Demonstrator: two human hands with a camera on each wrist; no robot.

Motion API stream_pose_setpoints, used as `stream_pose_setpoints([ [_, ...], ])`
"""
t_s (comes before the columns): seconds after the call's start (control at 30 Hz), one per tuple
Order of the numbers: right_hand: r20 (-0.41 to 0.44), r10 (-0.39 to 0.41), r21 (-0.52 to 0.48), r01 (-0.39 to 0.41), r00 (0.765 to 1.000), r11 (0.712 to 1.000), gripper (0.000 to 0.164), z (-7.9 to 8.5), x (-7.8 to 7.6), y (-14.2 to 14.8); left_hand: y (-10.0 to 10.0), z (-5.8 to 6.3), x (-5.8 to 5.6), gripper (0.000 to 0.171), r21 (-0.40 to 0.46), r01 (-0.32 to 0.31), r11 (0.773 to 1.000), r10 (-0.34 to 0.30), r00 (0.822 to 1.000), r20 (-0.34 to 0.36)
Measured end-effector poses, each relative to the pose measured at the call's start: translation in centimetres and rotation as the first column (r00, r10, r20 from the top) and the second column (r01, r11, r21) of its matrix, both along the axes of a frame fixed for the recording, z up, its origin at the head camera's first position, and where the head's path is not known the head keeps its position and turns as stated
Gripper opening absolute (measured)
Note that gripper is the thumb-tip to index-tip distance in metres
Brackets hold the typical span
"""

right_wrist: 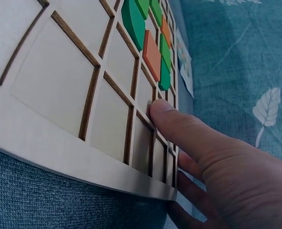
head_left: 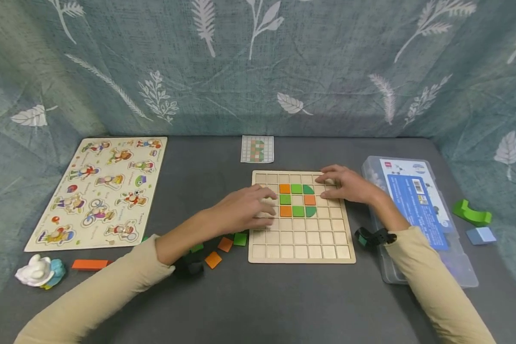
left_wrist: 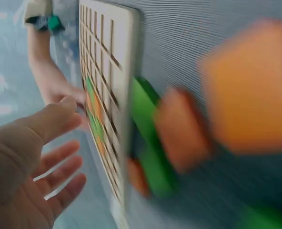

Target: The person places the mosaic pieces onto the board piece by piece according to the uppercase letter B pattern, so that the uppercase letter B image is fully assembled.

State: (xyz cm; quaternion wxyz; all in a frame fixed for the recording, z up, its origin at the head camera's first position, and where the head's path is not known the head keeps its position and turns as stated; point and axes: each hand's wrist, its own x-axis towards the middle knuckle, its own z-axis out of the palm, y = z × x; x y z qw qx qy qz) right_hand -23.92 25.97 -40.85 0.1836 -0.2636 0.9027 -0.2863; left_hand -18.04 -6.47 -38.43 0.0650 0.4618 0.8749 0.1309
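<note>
A wooden grid board (head_left: 301,252) lies in the middle of the table. Orange and green tiles, such as an orange square (head_left: 309,199) and a green rounded piece (head_left: 310,211), form a ring around one bare cell. My left hand (head_left: 242,210) is over the board's left edge, its fingers spread and holding nothing; whether they touch the wood I cannot tell. At the upper right of the board is my right hand (head_left: 346,184), with nothing in its grasp. In the right wrist view its thumb (right_wrist: 179,121) appears to touch the grid beside the tiles.
Loose orange tiles (head_left: 213,260) and green tiles (head_left: 240,239) lie left of the board. A pattern card (head_left: 244,155) sits behind it. Left is a picture puzzle board (head_left: 90,186), with a white figurine (head_left: 36,271) nearer. Right are a plastic box (head_left: 460,267) and a green block (head_left: 473,215).
</note>
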Motion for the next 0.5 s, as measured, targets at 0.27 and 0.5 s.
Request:
stream_pose_setpoints([
  [0.27, 0.005, -0.003, 0.007, 0.003, 1.000, 1.000, 0.045, 0.1, 0.0, 0.0, -8.9, -1.2, 2.5, 0.031, 0.077, -0.200, 0.977, 0.183, 0.965, 0.190],
  [0.5, -0.007, -0.004, 0.007, 0.004, 1.000, 1.000, 0.045, -0.2, -0.1, 0.0, -10.7, -2.3, 4.4, 0.030, 0.122, -0.208, 0.970, 0.185, 0.967, 0.177],
])
